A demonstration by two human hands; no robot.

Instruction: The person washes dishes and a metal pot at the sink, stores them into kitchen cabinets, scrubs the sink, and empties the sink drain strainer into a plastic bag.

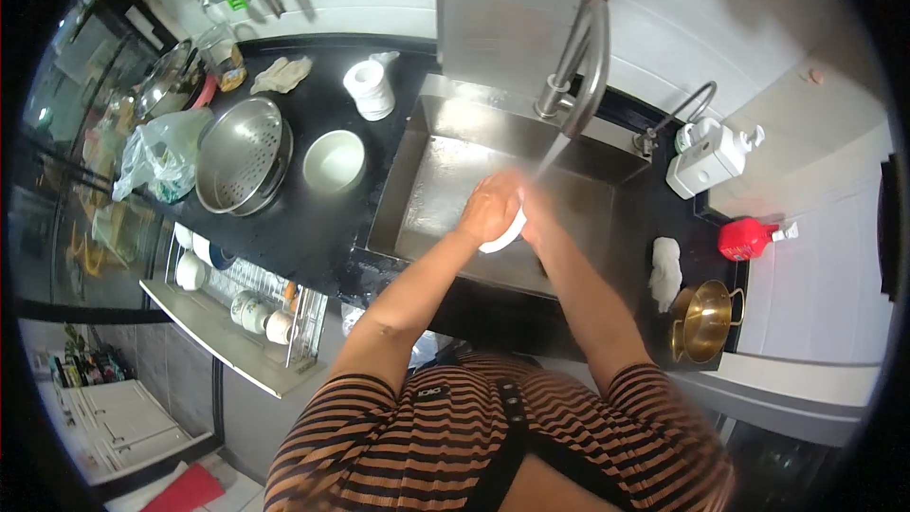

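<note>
Both hands are over the steel sink (445, 171), close together below the faucet (592, 66). Water runs from its spout down onto them. My left hand (488, 209) is wrapped against a white dish (504, 233), whose curved rim shows between my wrists. On its other side, my right hand (536, 213) grips the same dish, its fingers smeared by motion. Most of the dish is hidden by the hands, so I cannot tell whether it is a bowl or a plate.
Left of the sink stand a white bowl (334, 162), a steel colander (242, 157) and a white canister (370, 92). An open dish drawer (227, 341) juts out below. At right are a soap dispenser (708, 163), a red bottle (749, 239), a white cloth (665, 273) and a brass pot (706, 322).
</note>
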